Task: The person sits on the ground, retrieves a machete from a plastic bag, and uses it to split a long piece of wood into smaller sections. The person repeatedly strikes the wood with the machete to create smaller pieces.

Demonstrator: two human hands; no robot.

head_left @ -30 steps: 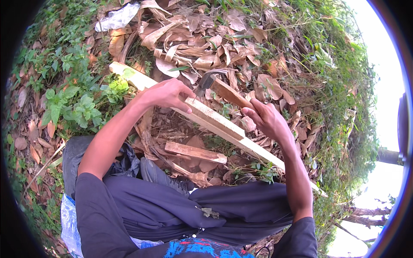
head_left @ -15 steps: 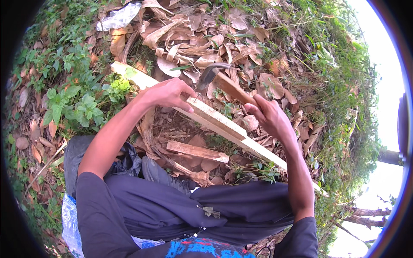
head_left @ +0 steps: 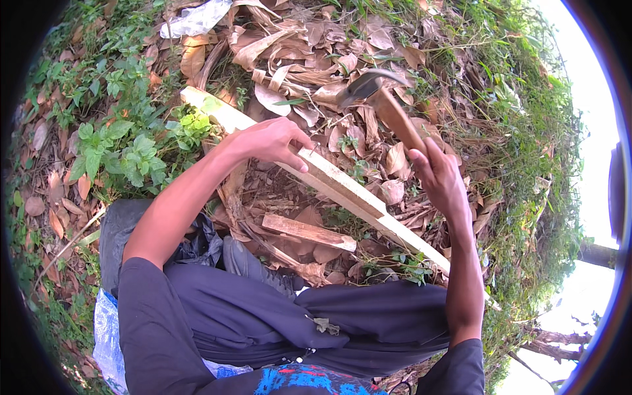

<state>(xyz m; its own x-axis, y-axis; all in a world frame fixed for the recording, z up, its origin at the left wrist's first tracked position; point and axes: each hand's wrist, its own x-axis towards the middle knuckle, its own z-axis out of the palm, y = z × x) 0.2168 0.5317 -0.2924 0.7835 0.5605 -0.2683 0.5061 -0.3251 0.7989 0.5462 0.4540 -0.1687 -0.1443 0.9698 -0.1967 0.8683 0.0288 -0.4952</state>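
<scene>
My right hand [head_left: 440, 174] grips the wooden handle of a claw hammer [head_left: 396, 117], its dark metal head raised above the leaves and apart from the wood. A long pale wooden batten [head_left: 413, 240] slants from upper left to lower right in front of my legs. A shorter piece of wood [head_left: 342, 183] lies along its middle. My left hand [head_left: 280, 141] is curled over the wood near the shorter piece's upper end, thumb on the near side; its other fingers are partly hidden. A thin nail [head_left: 311, 151] seems to stand beside its fingertips.
A short wood offcut [head_left: 308, 232] lies on the ground between the batten and my folded legs. Dry brown leaves [head_left: 289, 49] cover the soil, with green plants [head_left: 125, 155] at the left. A clear plastic scrap [head_left: 194, 20] lies at the far left.
The hammer has been lifted up and to the right, away from the nail, with my right hand. My left hand stays on the wood; the whole view has shifted slightly.
</scene>
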